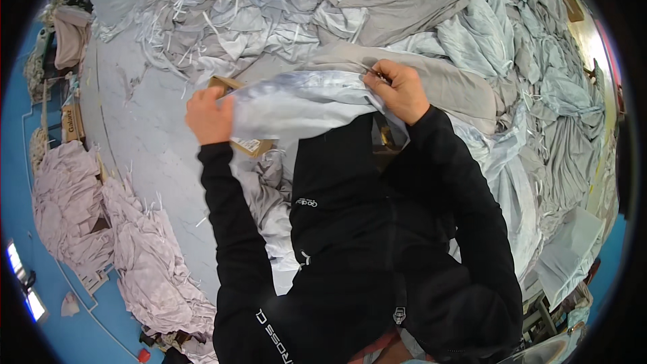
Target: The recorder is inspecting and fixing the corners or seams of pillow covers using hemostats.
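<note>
blurry left hand [207, 117] on pale cloth [300, 108]

I watch the left hand [210, 116], blurred, gripping pale cloth [300, 106], right hand [402, 91] at its other end clutching a dark tool [379, 75], fabric [418, 10] heaped beyond.

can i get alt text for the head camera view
A person in a black jacket holds a pale cloth between their blurred left hand and right hand, which also grips a small dark object. Grey and pale-blue fabric lies heaped beyond, with pinkish fabric at left.
</note>
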### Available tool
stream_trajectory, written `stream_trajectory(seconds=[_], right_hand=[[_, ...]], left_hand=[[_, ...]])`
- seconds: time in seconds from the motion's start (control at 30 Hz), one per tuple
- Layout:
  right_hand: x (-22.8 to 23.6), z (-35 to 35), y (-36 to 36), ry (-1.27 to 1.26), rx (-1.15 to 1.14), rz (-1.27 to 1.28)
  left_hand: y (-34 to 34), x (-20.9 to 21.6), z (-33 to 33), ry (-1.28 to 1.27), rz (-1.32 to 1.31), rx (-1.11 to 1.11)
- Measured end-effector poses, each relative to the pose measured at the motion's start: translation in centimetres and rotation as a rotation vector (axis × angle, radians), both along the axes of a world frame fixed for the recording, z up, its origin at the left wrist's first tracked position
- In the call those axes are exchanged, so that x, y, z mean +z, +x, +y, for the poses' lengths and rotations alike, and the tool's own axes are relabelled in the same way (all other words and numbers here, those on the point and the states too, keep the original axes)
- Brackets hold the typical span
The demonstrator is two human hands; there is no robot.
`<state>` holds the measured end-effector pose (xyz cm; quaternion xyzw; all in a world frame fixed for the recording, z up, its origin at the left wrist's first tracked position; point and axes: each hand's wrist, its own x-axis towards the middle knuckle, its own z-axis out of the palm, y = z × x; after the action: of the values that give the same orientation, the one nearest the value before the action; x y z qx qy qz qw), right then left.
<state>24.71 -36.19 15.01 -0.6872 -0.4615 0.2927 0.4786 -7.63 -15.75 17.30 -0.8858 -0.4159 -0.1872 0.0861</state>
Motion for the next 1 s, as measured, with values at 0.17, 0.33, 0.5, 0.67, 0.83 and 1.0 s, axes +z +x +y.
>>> stream_trajectory(seconds=[0.17, 0.33, 0.5, 0.67, 0.83, 1.0], right_hand=[[-0.7, 0.3, -0.6, -0.026, -0.013, 0.029], [0.7, 0.8, -0.9, -0.027, 0.018, -0.005], [0.0, 0.7, 0.0, -0.061, 0.012, 0.01], [-0.3, 0.8, 0.3, -0.036, 0.015, -0.006], [0.0, 0.7, 0.5, -0.027, 0.034, -0.004], [1.5, -0.4, -0.1, 0.014, -0.024, -0.165]], left_hand=[[11.5, 2.7, -10.0, -0.558, -0.594, -0.345], [14.1, 1.4, -11.6, -0.493, -0.461, -0.386], [14.7, 0.9, -12.1, -0.511, -0.482, -0.34], [15.2, 0.2, -12.1, -0.289, -0.416, -0.397], [15.3, -0.8, -12.0, -0.129, -0.42, -0.398], [14.6, -1.3, -12.4, -0.333, -0.672, -0.338]])
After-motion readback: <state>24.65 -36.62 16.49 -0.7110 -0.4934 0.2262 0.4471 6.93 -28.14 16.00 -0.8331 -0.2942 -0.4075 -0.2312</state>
